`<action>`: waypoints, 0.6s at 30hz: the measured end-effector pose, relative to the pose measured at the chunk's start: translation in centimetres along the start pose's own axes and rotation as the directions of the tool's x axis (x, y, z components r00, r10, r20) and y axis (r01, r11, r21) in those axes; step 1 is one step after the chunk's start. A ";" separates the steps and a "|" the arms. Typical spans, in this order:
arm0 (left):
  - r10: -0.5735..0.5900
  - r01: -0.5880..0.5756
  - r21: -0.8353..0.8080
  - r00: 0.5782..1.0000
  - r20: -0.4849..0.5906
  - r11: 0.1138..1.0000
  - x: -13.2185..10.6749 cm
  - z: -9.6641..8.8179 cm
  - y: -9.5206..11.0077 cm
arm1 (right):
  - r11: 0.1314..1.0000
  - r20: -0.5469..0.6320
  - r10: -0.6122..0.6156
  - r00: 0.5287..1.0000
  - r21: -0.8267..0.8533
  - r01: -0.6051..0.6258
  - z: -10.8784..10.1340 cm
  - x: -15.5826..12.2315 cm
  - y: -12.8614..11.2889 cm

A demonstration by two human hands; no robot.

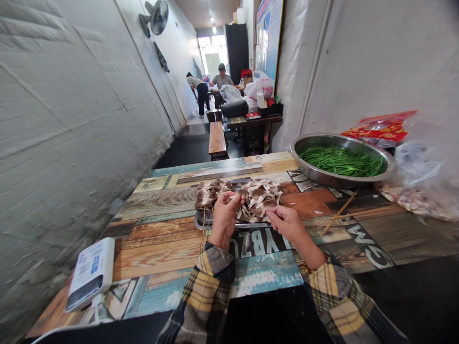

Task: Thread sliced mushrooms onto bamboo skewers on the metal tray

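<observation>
We see the far doorway point(212, 57) glaring white beneath glowing ceiling lights point(214, 30), and pale sheen on the desk point(229, 164). The mushrooms point(260, 198) look fairly sharp; wide-angle stretching warps the sides, softening the plastic bag point(418, 162) at right.

Fan point(159, 17) on left wall point(79, 110), poster point(268, 38) right. Bench point(217, 137) behind, person point(201, 90) bending farther back. Bowl point(311, 173) holds greens point(340, 161). White device point(91, 271) left.

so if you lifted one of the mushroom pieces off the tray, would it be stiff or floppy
Probably floppy: the mushroom pieces look thin, with ragged edges that might tear easily. Each is likely light, being small. They lie heaped and overlapping on the tray, so neighbours may slide.
</observation>
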State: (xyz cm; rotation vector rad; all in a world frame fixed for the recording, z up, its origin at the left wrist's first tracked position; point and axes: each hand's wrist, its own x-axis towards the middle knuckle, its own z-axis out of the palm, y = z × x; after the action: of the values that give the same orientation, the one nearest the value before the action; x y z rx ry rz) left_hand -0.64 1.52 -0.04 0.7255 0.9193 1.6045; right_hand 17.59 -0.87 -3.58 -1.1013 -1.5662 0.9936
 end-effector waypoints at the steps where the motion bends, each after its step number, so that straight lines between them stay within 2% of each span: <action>1: -0.001 0.001 -0.016 1.000 0.000 1.000 0.0 0.0 0.0 | 1.000 -0.001 -0.002 1.000 -0.005 0.002 0.0 0.0 0.1; 8: -0.018 0.019 -0.056 1.000 0.017 0.998 0.0 0.0 0.0 | 1.000 -0.015 -0.018 1.000 0.002 0.018 0.1 0.1 0.3; 15: -0.069 0.068 0.063 0.998 0.011 0.996 -0.4 0.3 0.0 | 1.000 -0.004 -0.008 1.000 0.001 0.008 0.2 0.1 0.1; 18: -0.080 0.075 0.104 0.996 0.042 0.992 -0.3 0.3 -0.2 | 1.000 -0.006 0.000 1.000 0.002 0.000 0.2 0.1 0.2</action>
State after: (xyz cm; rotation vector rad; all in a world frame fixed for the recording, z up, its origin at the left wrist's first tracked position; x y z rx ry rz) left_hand -0.22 1.28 -0.06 0.7854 0.9900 1.4753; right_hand 17.41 -0.72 -3.76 -1.1023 -1.5600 0.9910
